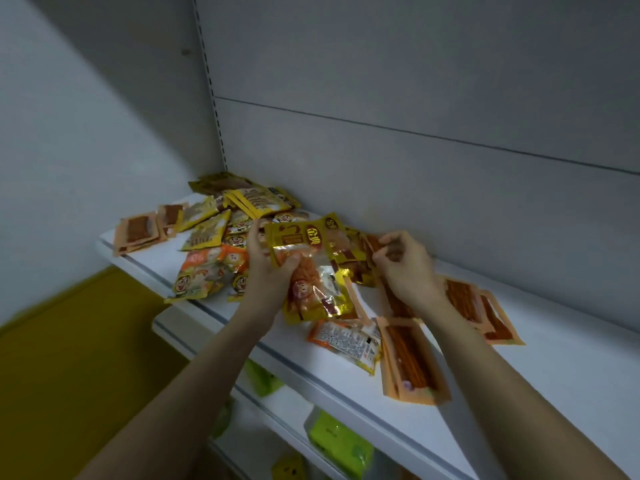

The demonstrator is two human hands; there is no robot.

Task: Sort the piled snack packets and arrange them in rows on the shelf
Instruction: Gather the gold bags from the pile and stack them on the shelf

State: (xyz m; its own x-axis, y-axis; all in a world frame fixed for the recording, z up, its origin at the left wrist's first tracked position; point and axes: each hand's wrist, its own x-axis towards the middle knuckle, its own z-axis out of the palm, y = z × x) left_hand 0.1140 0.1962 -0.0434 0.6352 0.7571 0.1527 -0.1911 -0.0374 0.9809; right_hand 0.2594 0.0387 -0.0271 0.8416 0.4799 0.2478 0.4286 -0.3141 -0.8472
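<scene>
A pile of snack packets (221,233), yellow, gold and orange, lies at the left back of the white shelf (571,362). My left hand (268,271) grips a shiny gold packet with a lion picture (313,292), its thumb pressed on the packet's front. My right hand (403,268) pinches the top of an orange packet with brown sticks (398,304) just right of it. More orange stick packets (412,362) lie flat near the shelf's front and at the right (485,313). An orange-and-white packet (346,341) lies face down below the gold one.
The shelf's grey back panel (415,168) rises behind the pile, and a white wall (86,133) closes the left side. Lower shelves hold green packets (337,441). A yellow surface (69,358) shows at lower left. Bare shelf extends to the right.
</scene>
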